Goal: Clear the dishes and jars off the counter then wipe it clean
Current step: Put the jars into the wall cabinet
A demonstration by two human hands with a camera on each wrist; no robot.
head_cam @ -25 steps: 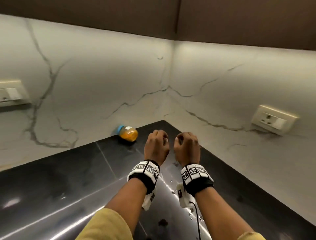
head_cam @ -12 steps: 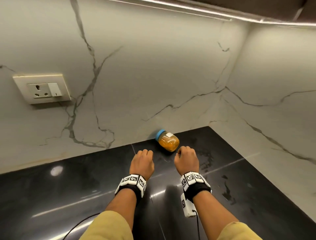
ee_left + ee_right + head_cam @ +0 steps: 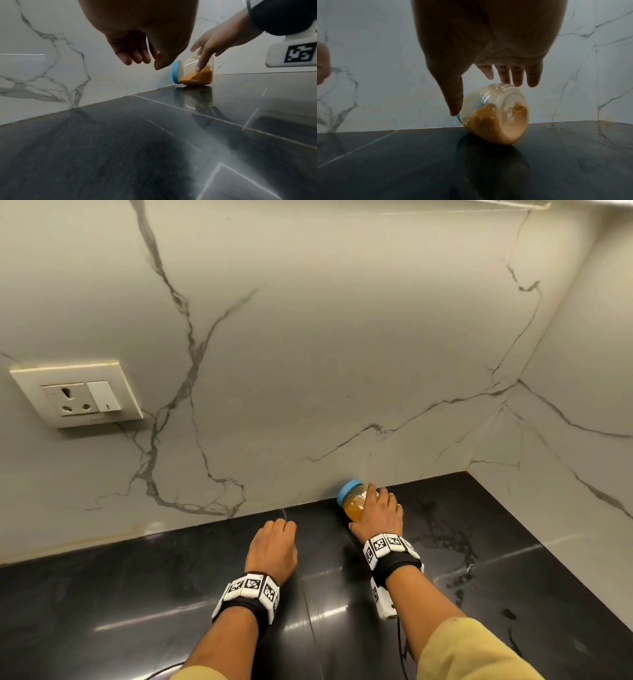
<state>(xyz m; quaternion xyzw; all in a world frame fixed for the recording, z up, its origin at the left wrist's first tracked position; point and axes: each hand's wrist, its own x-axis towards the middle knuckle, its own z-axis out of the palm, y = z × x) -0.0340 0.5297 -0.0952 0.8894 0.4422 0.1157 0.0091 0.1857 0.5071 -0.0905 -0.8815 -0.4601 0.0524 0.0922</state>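
Observation:
A clear plastic jar with a blue lid lies on its side on the black counter, against the marble wall; it holds orange-brown powder. My right hand reaches over the jar, straight fingers touching its top and the thumb down its left side by the lid. In the left wrist view the right hand's thumb lies across the jar. My left hand hovers over the counter to the jar's left, fingers loosely curled, holding nothing.
Marble walls meet in a corner just right of the jar. A wall socket sits at the left. Wet smears mark the counter right of my right hand. A cable hangs from my right wrist.
My right hand has gone forward from in front of the jar onto it. My left hand has stayed back to the left. The jar has not moved.

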